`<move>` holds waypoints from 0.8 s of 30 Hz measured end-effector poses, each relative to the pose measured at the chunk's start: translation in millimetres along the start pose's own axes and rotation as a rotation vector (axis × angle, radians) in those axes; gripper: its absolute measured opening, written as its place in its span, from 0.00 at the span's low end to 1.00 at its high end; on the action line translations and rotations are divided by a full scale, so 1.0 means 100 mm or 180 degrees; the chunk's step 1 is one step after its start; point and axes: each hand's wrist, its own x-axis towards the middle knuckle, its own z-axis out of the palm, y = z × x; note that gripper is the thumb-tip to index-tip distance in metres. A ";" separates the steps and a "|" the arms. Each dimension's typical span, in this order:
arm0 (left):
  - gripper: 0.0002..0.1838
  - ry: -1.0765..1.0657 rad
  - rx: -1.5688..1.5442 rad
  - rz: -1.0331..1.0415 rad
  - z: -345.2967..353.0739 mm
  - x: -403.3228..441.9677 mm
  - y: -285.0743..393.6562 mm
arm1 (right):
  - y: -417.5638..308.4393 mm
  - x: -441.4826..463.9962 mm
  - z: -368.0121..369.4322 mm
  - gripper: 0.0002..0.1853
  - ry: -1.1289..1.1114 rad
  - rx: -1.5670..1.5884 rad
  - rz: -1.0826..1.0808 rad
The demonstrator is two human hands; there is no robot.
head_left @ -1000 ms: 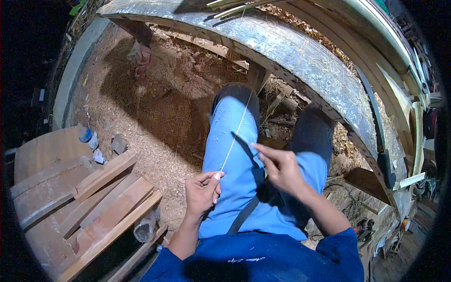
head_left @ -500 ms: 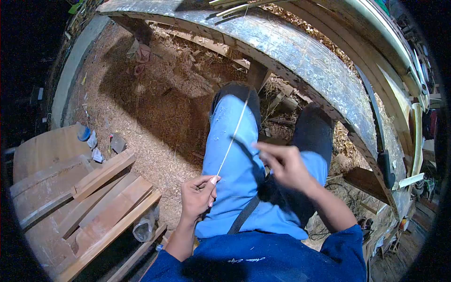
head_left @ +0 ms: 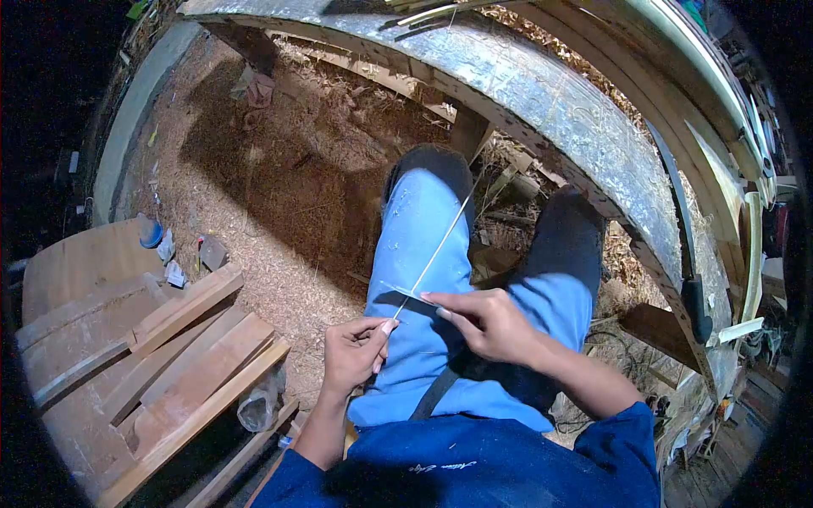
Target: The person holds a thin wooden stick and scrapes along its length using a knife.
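Between its thumb and fingers, my left hand [head_left: 356, 349] pinches the lower end of a thin pale strip [head_left: 442, 243], which slants up and right over my blue-clad thigh [head_left: 415, 229]. My right hand [head_left: 500, 326] is closed in a pinch on a small thin blade [head_left: 406, 294], whose tip points left. The blade lies across the strip just above my left fingertips. The two hands are close together but apart.
A long worn bench [head_left: 542, 93] curves across the top and right, bearing pale strips [head_left: 449, 12] and a black-handled saw [head_left: 696, 309]. Wooden boards [head_left: 203, 364] lie at lower left near a blue-capped container [head_left: 150, 233]. Shavings [head_left: 279, 296] cover the floor.
My right hand has moved down and left, bringing the blade to the strip near my left fingers. The strip now leans further right. My left hand still grips its lower end.
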 end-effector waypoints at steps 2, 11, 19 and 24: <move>0.09 0.0018 0.0005 -0.0023 0.00 -0.01 0.00 | 0.08 0.07 -0.11 0.15 0.0341 -0.0080 0.0126; 0.09 0.0006 -0.0024 -0.0047 -0.03 -0.02 -0.03 | 0.00 -0.01 0.10 0.15 -0.0083 0.0106 -0.0048; 0.09 0.0045 0.0005 0.0022 -0.01 -0.06 -0.01 | 0.13 0.09 0.06 0.16 0.0307 0.0076 0.0042; 0.09 0.0186 -0.0016 -0.0012 -0.02 -0.06 -0.04 | 0.00 0.06 0.01 0.15 0.0275 0.0138 0.0244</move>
